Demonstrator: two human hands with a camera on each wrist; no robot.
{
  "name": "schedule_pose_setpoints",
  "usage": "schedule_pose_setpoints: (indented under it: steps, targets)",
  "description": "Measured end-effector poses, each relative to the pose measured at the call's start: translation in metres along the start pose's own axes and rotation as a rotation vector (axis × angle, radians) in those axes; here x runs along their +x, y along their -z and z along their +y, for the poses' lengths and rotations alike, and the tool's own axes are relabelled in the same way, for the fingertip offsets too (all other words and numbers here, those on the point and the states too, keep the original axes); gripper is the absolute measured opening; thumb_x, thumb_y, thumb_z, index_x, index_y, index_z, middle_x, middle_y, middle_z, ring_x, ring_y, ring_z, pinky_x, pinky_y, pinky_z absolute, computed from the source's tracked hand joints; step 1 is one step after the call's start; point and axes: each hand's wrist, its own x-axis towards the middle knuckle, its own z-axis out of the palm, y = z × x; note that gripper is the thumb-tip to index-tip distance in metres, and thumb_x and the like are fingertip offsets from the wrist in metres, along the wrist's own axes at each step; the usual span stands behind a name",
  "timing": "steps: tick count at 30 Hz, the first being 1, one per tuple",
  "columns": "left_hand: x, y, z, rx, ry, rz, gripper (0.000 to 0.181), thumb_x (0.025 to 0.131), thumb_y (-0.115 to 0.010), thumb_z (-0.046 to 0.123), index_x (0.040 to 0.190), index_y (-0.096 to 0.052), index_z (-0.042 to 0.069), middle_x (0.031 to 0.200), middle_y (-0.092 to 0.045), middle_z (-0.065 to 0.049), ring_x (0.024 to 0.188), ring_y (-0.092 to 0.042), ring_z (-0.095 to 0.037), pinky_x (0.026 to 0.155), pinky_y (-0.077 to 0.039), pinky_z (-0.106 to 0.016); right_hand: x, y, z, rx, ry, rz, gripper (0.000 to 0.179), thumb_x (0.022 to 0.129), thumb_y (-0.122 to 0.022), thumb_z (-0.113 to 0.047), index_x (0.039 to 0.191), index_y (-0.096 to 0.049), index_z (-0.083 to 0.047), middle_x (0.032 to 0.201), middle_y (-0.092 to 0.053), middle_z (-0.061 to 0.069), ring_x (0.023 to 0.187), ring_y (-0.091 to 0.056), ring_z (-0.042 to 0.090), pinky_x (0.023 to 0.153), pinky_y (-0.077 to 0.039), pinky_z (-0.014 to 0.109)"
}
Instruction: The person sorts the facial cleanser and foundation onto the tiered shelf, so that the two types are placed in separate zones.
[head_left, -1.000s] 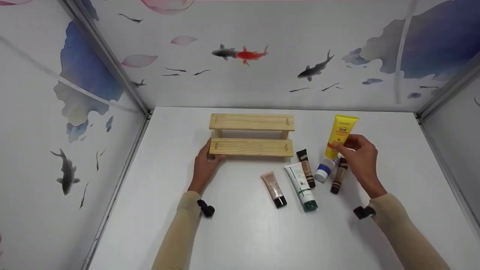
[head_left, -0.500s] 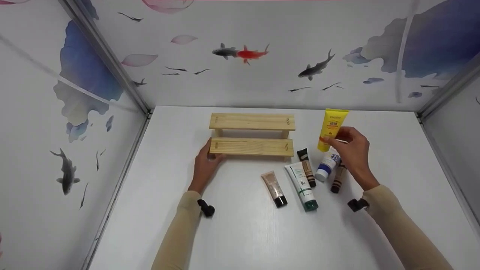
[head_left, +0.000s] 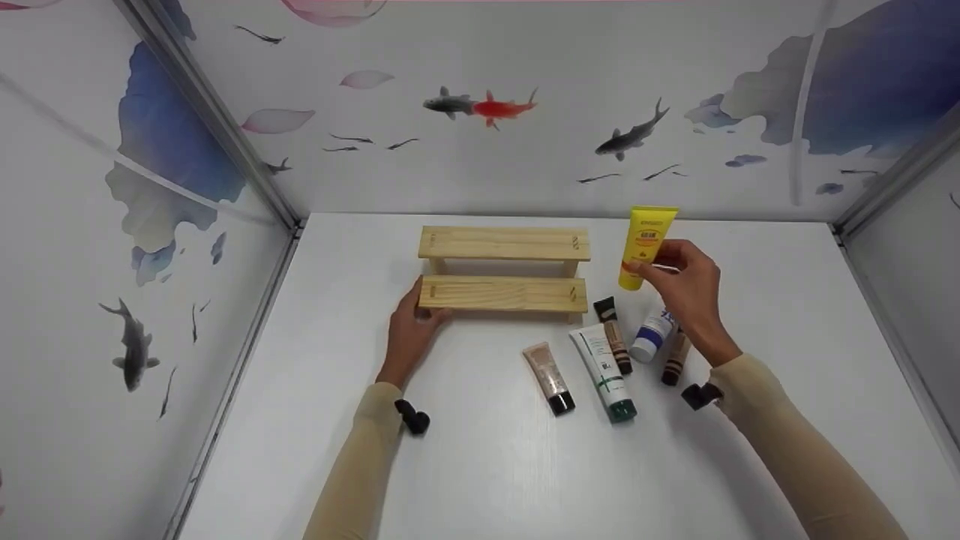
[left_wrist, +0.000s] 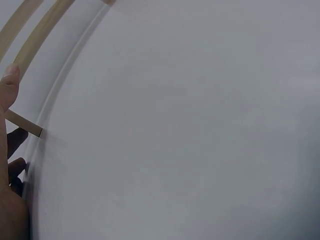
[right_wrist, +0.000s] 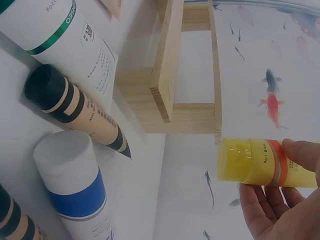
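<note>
A two-tier wooden rack stands near the back of the table. At its left end, my left hand grips the lower step; in the left wrist view the thumb lies against the wood and the other fingers are behind a leg. My right hand pinches a yellow squeeze tube near its cap, holding it raised to the right of the rack, cap end down. Under that hand lie a white tube with a blue band and a brown tube with a dark cap, both partly hidden.
Left of these lie another brown tube, a white tube with a green cap and a beige tube with a black cap. Walls printed with fish close the table at the back and sides.
My right hand has carried the yellow tube left and toward the back, closer to the rack, uncovering more of the blue-banded tube. The left hand and rack have stayed put.
</note>
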Motion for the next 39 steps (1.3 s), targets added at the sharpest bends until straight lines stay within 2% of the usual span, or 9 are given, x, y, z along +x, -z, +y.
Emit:
schedule_pose_setpoints:
  steps: [5,12,18,28,39]
  targets:
    - [-0.001,0.000,0.002,-0.002,0.020,0.003,0.097,0.100,-0.080,0.054,0.174,-0.033,0.013,0.174,-0.042,-0.009,0.161,-0.037,-0.027,0.132,-0.028,-0.045,0.006,-0.007,-0.005,0.005,0.025,-0.008,0.056,0.100,-0.086,-0.034,0.142,-0.065,-0.003,0.132,-0.072,0.011,0.124,-0.070,0.026,0.106,-0.058,0.034]
    - [-0.002,0.000,0.001,0.006,0.022,0.004,0.097,0.100,-0.080,0.053,0.175,-0.032,0.014,0.174,-0.042,-0.009,0.162,-0.036,-0.026,0.133,-0.028,-0.045,0.014,-0.016,-0.014,0.050,0.078,-0.019,0.052,0.099,-0.088,-0.031,0.137,-0.067,-0.002,0.129,-0.073,0.010,0.119,-0.071,0.022,0.099,-0.058,0.024]
    - [-0.001,0.000,-0.001,0.002,0.016,0.004,0.097,0.100,-0.080,0.051,0.175,-0.032,0.014,0.176,-0.040,-0.009,0.163,-0.034,-0.026,0.133,-0.027,-0.044,0.019,-0.025,-0.022,0.071,0.098,-0.030,0.052,0.099,-0.088,-0.029,0.138,-0.066,-0.003,0.129,-0.072,0.009,0.120,-0.070,0.021,0.102,-0.057,0.027]
    - [-0.002,0.003,0.001,-0.006,0.000,0.003,0.098,0.099,-0.080,0.053,0.175,-0.032,0.013,0.173,-0.043,-0.011,0.160,-0.038,-0.030,0.132,-0.029,-0.048,0.024,-0.046,-0.028,0.100,0.124,-0.064,0.053,0.098,-0.089,-0.031,0.137,-0.067,-0.003,0.128,-0.073,0.009,0.118,-0.070,0.022,0.099,-0.059,0.027]
    - [-0.001,0.002,0.000,-0.027,-0.012,0.013,0.096,0.099,-0.081,0.051,0.174,-0.034,0.015,0.170,-0.048,-0.008,0.152,-0.048,-0.023,0.127,-0.036,-0.045,0.029,-0.063,-0.035,0.137,0.123,-0.102,0.053,0.098,-0.089,-0.030,0.138,-0.067,-0.003,0.130,-0.072,0.009,0.120,-0.071,0.024,0.104,-0.060,0.035]
